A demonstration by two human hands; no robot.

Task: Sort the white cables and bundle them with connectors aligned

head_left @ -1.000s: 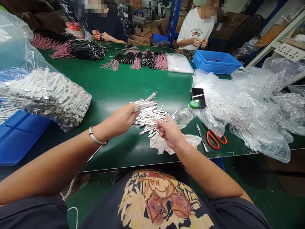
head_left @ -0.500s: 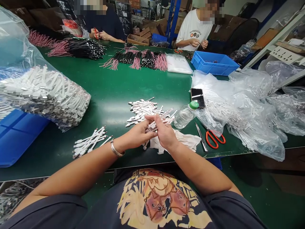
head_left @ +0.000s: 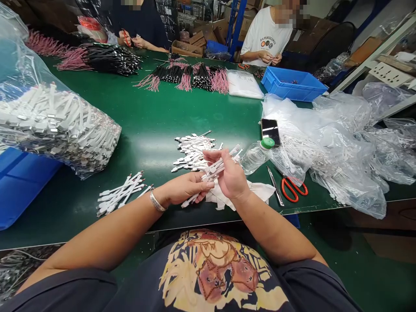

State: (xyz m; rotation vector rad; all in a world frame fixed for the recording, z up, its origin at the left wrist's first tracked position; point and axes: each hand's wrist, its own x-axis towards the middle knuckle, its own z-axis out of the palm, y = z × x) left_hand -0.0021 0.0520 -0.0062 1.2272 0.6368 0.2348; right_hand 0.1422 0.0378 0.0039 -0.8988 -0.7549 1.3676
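Over the table's front part, my right hand point(head_left: 233, 178) is curled around a bunch of short white cables point(head_left: 217, 168) with connector ends. My left hand point(head_left: 186, 188) pinches the lower left end of the same bunch; one white cable end point(head_left: 188, 203) sticks out beneath its fingers. Just behind both hands lies a loose pile of white cables point(head_left: 191, 149). A smaller pile of white cables point(head_left: 121, 193) is on the table left of my left wrist. A crumpled white cloth or paper point(head_left: 260, 194) lies partly under my right hand.
Right of my hands are a clear bottle with green cap point(head_left: 255, 156), a phone point(head_left: 270, 132), a cutter knife point(head_left: 275, 186) and red-handled scissors point(head_left: 293, 189). Bulging plastic bags point(head_left: 325, 147) cover the right side, another bag of cables point(head_left: 71, 130) the left. Two people work opposite.
My hands have moved slightly apart, showing more of the white cable bunch. The right hand has shifted right, and a cable end now shows below the left hand.
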